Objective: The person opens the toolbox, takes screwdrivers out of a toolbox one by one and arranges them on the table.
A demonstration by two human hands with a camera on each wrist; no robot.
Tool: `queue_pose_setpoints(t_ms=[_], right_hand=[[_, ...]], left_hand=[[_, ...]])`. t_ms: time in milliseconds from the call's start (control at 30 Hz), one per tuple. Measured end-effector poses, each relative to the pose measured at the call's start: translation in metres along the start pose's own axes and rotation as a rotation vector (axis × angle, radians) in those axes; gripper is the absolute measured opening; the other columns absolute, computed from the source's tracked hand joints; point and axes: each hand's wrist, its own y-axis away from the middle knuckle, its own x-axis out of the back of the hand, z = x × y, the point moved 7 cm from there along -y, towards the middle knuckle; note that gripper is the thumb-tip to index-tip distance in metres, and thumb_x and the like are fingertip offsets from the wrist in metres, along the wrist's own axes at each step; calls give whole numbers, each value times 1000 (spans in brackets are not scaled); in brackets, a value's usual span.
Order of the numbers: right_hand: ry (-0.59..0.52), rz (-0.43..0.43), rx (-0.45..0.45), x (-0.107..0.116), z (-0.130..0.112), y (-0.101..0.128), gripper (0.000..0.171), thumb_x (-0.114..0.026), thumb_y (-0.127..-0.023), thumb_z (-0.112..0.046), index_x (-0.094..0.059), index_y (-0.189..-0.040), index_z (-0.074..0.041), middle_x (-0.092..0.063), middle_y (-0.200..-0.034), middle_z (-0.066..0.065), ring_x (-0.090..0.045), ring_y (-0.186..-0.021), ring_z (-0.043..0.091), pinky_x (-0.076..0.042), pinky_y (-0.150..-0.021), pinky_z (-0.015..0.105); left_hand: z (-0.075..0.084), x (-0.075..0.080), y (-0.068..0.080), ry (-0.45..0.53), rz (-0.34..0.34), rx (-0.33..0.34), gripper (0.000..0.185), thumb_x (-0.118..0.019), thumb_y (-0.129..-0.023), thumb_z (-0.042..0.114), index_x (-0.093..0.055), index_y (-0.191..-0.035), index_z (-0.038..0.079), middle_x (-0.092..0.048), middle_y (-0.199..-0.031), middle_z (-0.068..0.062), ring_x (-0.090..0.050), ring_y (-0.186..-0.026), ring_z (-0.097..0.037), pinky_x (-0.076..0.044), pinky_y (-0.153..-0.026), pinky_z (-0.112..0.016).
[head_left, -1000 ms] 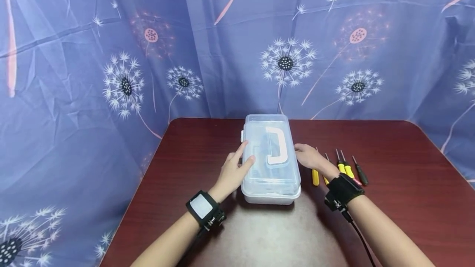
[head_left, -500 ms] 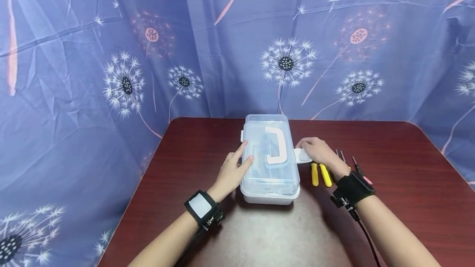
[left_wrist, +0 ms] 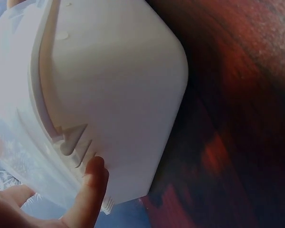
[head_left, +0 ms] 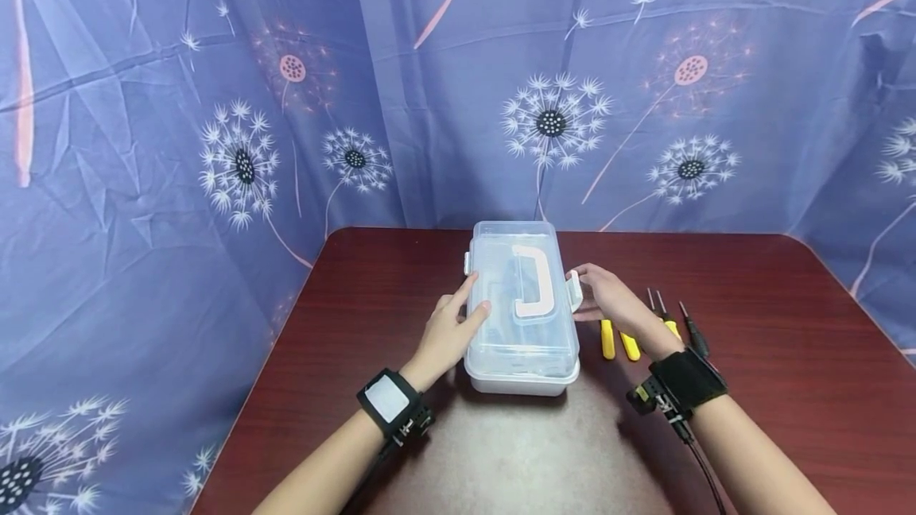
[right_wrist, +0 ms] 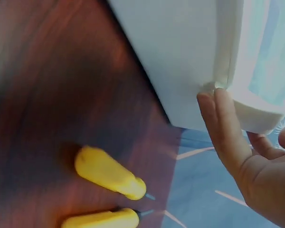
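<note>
A clear-lidded plastic toolbox [head_left: 511, 352] with a white base stands on the table, its white carrying handle [head_left: 547, 280] lying against the lid. My left hand [head_left: 445, 336] rests along the left side, thumb and a finger spread over the lid edge; the left wrist view has a fingertip [left_wrist: 95, 166] against the base wall. At the opposite side, my right hand [head_left: 608, 300] touches the white latch [head_left: 576, 291], which stands up away from the lid. Two nearly straight fingers [right_wrist: 225, 118] reach beneath that latch in the right wrist view.
Right of the toolbox lie several screwdrivers, including a yellow-handled screwdriver [head_left: 607, 340] close beside it and a dark-handled screwdriver [head_left: 694, 332] farther off. A second latch [head_left: 467, 263] is on the left side. A patterned curtain [head_left: 458, 102] hangs behind the table.
The right-side latch, hidden by my right hand at first, then sticking out flat, is now tilted upward. My right hand moved right, then turned under it. My left hand stayed put.
</note>
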Motion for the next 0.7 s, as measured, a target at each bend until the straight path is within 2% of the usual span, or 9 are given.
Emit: queue_pose_setpoints(t_ms=[100, 233, 367, 533, 700], right_hand=[[-60, -23, 13, -3, 3, 1, 42, -23, -105, -28, -33, -133, 1, -56, -109, 10, -69, -86, 13, -58, -82, 37], [-43, -22, 14, -7, 7, -1, 43, -26, -105, -32, -31, -136, -2, -56, -106, 6, -68, -83, 10, -58, -77, 34], [-15, -6, 22, -10, 10, -3, 45, -26, -105, -34, -28, -137, -3, -56, -108, 9, -68, -85, 10, -57, -76, 36], [46, 33, 24, -10, 11, -3, 41, -30, -104, -33, -25, -133, -5, -54, -112, 17, -66, -90, 19, -58, -78, 40], [88, 49, 1, -10, 16, -4, 42, -31, -104, -35, -26, -132, -5, -55, -106, 14, -64, -85, 18, -56, -73, 38]], left_hand=[[-1, 0, -1, -3, 4, -5, 58, -53, -93, 48, -32, -147, 42, -52, -125, -16, -65, -82, -11, -51, -74, -28], [-1, -1, -1, 3, 3, -5, 58, -52, -93, 49, -32, -146, 44, -52, -125, -15, -65, -83, -11, -51, -74, -28], [-1, -1, 0, 10, -4, -3, 58, -51, -93, 50, -31, -147, 44, -51, -126, -15, -65, -83, -10, -50, -72, -27], [-1, -1, 0, 13, -5, -9, 57, -51, -93, 49, -31, -147, 44, -51, -125, -15, -65, -84, -11, -51, -74, -27], [-1, -1, 0, 15, -3, -4, 57, -51, -93, 48, -31, -147, 44, -51, -125, -14, -66, -85, -12, -51, -75, -27]])
